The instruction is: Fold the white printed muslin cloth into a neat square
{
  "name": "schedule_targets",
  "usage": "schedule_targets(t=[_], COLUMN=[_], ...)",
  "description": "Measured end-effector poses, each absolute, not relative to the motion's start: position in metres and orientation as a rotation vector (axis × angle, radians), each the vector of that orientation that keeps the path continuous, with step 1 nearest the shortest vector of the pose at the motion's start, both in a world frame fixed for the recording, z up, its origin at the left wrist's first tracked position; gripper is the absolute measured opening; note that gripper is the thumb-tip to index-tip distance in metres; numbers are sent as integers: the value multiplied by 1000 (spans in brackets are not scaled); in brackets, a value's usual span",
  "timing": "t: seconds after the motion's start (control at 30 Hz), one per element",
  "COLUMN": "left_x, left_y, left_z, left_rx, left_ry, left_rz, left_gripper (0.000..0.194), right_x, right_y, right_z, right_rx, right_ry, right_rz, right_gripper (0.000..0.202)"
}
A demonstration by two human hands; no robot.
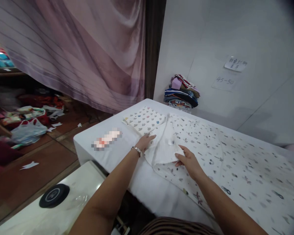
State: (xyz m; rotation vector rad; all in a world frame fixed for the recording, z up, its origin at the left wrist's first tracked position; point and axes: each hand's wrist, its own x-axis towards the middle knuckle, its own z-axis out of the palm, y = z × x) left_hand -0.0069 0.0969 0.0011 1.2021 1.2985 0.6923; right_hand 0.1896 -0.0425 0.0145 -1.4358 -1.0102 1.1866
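On table (107,124): printed cloth (220,160), likely soft, light, best edge-held; my right hand (190,162) pinching its near edge; left hand (144,142), grip unclear.

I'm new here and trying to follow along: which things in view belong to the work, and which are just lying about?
Seemingly in use:
patterned cloth, its fold held by the right hand
grey-print cloth, near the left hand
table, under both cloths

Seemingly just lying about:
fabric stack by the wall
plastic bag
floor scraps
black disc
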Motion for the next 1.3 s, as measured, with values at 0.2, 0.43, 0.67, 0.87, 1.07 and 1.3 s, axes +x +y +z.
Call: schedule_targets(t=[0.2, 0.43, 0.67, 0.87, 1.07, 1.3], left_x=[-18, -13, -22, -20, -30, -27], left_y=[74, 55, 66, 71, 79, 73], left_z=[-8, -15, -14, -14, -14, 2], left_rx=[1599, 2124, 2238, 2112, 1725, 1312], left_ry=[1485, 1658, 1807, 1804, 1706, 1248], left_rz=[613, 516, 386, 431, 729, 978], left_gripper=[80, 64, 38, 36, 35, 41], right_x=[181, 172, 181, 181, 179, 167], right_y=[-39, -33, -39, -22, -8, 6], right_z=[20, 17, 23, 33, 49, 65], right_rx=[-1570, -1467, -1384, -1486, -1433, -1274], right_ry=[-1251, -1466, -1748, -1953, -2320, -2498], right_rz=[934, 963, 1039, 755, 468, 132], right_gripper=[65, 40, 55, 32, 33, 26])
